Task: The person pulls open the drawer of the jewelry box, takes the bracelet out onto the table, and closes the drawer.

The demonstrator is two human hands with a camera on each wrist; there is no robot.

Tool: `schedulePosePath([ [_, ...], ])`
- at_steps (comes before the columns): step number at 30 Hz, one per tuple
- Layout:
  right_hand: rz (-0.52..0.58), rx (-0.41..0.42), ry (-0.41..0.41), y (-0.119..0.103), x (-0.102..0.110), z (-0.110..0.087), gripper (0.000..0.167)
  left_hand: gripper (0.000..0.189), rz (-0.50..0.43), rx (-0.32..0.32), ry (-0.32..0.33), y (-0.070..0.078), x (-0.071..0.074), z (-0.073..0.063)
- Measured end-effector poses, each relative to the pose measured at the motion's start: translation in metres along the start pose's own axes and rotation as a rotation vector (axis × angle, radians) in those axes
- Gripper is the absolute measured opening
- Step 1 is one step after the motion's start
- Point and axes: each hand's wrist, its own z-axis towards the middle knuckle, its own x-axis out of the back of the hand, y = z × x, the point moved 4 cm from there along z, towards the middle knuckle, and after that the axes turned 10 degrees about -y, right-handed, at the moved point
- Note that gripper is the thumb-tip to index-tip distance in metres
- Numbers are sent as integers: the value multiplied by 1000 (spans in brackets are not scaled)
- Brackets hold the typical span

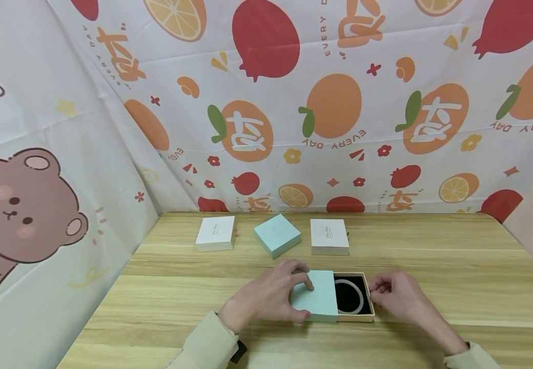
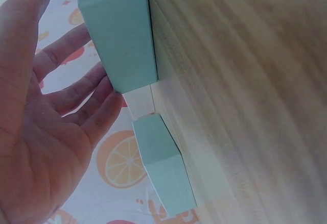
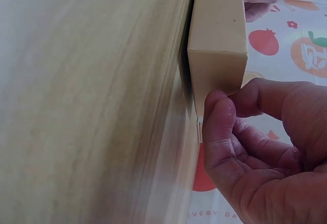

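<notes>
A mint-green slide box lies on the table with its cream drawer (image 1: 356, 318) pulled partway out to the right. Inside the drawer, a pale bangle (image 1: 361, 297) rests on black lining, its left edge hidden under the green sleeve (image 1: 319, 305). My left hand (image 1: 273, 294) grips the sleeve from the left, thumb along the near side and fingers over the top and far side. At the drawer's right end, my right hand (image 1: 402, 294) pinches with thumb and forefinger; in the right wrist view the fingertips (image 3: 217, 101) meet right at the end wall, covering whatever lies between them.
Behind the hands stand a white box (image 1: 217, 233) at left, a second mint-green box (image 1: 278, 234) turned at an angle, and another white box (image 1: 329, 237). A fruit-print cloth (image 1: 289, 169) hangs along the back edge of the wooden table (image 1: 455, 271).
</notes>
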Motion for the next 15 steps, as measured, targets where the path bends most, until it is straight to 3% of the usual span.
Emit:
schedulePosePath([
  [10,-43,18,-5,-1,2,-2,9,39,2,-1,3,0,-1,1],
  [15,-159,112,88,-11,8,-4,7,39,-4,1,3,0,0,1],
])
